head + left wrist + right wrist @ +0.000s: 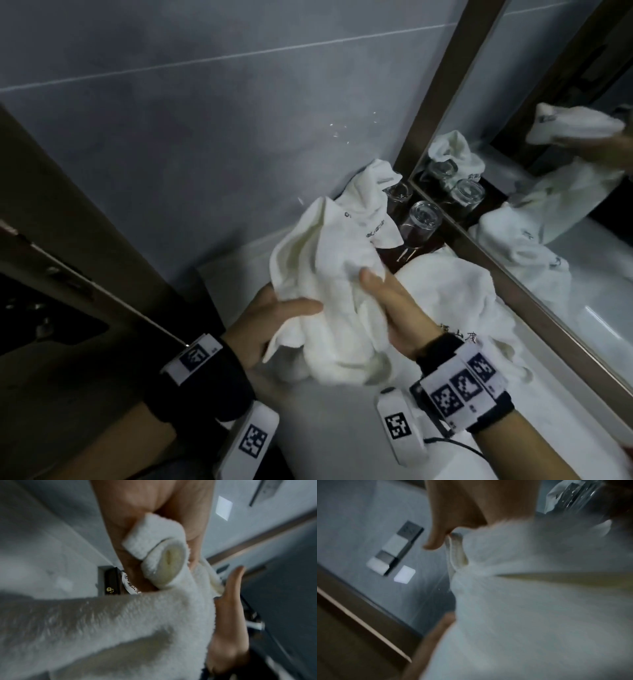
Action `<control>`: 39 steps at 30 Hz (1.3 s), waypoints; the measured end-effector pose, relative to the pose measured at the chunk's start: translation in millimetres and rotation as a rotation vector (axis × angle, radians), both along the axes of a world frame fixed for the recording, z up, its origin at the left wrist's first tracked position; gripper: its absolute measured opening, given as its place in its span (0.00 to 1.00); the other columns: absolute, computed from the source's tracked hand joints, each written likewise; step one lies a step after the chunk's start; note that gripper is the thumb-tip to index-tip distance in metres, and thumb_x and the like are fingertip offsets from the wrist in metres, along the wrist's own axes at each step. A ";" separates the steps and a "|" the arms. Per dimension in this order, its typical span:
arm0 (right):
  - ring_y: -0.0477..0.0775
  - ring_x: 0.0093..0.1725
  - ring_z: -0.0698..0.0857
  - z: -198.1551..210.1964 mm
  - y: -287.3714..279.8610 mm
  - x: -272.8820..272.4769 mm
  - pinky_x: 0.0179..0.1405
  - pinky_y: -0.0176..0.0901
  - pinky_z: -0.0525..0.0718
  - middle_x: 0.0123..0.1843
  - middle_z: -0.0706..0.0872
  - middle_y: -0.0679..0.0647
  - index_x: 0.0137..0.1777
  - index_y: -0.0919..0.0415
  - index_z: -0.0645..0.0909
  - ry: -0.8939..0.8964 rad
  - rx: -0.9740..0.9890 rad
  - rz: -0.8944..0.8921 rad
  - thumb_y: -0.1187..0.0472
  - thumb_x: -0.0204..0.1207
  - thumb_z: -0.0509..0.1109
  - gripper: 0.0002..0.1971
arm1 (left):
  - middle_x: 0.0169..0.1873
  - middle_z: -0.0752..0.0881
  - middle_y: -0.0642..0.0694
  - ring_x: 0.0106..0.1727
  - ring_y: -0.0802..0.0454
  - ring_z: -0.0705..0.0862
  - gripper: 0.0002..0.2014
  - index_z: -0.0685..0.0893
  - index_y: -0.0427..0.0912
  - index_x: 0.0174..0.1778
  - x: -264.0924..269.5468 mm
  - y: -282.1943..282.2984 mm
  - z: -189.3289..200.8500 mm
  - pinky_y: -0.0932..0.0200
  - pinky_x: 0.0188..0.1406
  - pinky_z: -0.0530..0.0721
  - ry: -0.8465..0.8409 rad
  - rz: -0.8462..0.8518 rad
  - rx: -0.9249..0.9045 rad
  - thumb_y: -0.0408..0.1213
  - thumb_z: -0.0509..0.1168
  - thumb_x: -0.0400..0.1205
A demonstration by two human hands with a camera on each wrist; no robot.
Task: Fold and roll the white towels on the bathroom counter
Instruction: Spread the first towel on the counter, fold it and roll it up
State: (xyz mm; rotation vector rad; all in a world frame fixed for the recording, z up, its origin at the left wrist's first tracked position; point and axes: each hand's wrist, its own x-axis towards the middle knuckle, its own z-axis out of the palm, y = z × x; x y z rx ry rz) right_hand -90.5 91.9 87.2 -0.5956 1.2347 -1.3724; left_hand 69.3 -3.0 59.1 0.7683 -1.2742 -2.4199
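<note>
A crumpled white towel with dark printed characters hangs in the air above the counter, held between both hands. My left hand grips its left side, thumb lying across the cloth; in the left wrist view the fingers curl round a rolled hem. My right hand grips the towel's right side with the thumb on top; the right wrist view shows the thumb pinching a fold. A second white towel lies bunched on the counter behind my right hand. A third towel lies against the wall.
Two upturned glasses stand on a dark tray by the mirror, just behind the held towel. The white counter runs along the mirror to the right. A grey tiled wall lies ahead, a dark door frame at left.
</note>
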 end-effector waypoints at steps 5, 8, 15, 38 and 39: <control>0.50 0.63 0.84 -16.3 12.0 3.0 0.59 0.40 0.84 0.62 0.87 0.50 0.68 0.52 0.74 0.289 0.156 0.181 0.57 0.69 0.74 0.26 | 0.48 0.91 0.41 0.47 0.48 0.90 0.17 0.86 0.39 0.55 13.7 -13.9 4.5 0.58 0.43 0.89 0.045 0.092 0.264 0.36 0.71 0.70; 0.43 0.52 0.88 -24.9 14.1 -8.3 0.45 0.31 0.85 0.54 0.90 0.48 0.60 0.53 0.79 0.366 0.207 0.032 0.54 0.73 0.72 0.16 | 0.41 0.90 0.42 0.39 0.57 0.89 0.12 0.84 0.40 0.47 18.3 -45.3 15.3 0.67 0.41 0.88 0.053 0.326 0.263 0.37 0.74 0.70; 0.52 0.62 0.83 -78.7 22.2 -25.6 0.68 0.56 0.79 0.65 0.82 0.51 0.72 0.53 0.67 0.431 0.462 -0.195 0.44 0.64 0.77 0.38 | 0.45 0.80 0.48 0.36 0.61 0.85 0.09 0.77 0.41 0.51 26.9 -53.4 -34.1 0.63 0.43 0.79 -0.376 0.275 -0.126 0.27 0.52 0.84; 0.56 0.48 0.79 -102.1 46.9 -29.1 0.45 0.37 0.72 0.55 0.83 0.60 0.63 0.61 0.71 0.776 0.770 -0.128 0.58 0.72 0.72 0.22 | 0.54 0.87 0.41 0.59 0.46 0.84 0.35 0.85 0.35 0.51 53.0 -17.4 -76.1 0.47 0.65 0.80 -0.614 0.052 -0.294 0.53 0.78 0.53; 0.59 0.53 0.79 -106.4 48.2 -25.6 0.47 0.39 0.70 0.59 0.83 0.63 0.66 0.62 0.71 0.795 0.791 -0.077 0.59 0.73 0.70 0.22 | 0.55 0.87 0.39 0.59 0.45 0.85 0.33 0.85 0.37 0.53 53.5 -15.3 -75.8 0.46 0.64 0.81 -0.560 0.035 -0.218 0.50 0.81 0.56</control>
